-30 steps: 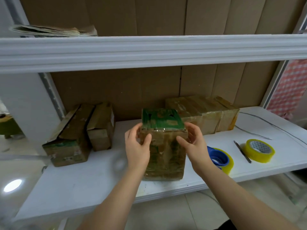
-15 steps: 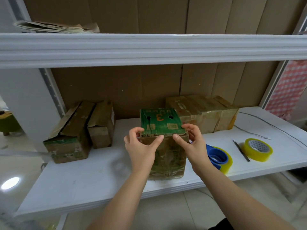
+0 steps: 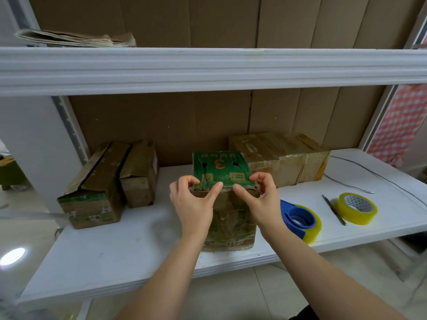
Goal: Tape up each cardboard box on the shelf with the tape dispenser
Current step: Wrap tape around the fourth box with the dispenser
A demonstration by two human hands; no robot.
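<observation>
Both hands grip the near top edge of the green-topped box (image 3: 220, 168) on the shelf (image 3: 115, 257). The left hand (image 3: 194, 202) and right hand (image 3: 258, 202) pinch it with curled fingers.

1. A green-topped cardboard box (image 3: 221, 168) stood on the white shelf (image 3: 115, 255).
2. The left hand (image 3: 194, 204) and right hand (image 3: 258, 202) gripped its near top edge, thumbs nearly meeting.
3. A blue tape dispenser (image 3: 299, 219) lay just right of it.
4. A pen (image 3: 334, 210) and a yellow tape roll (image 3: 357, 208) lay farther right.
5. Other boxes (image 3: 92, 190) sat on the left.
</observation>
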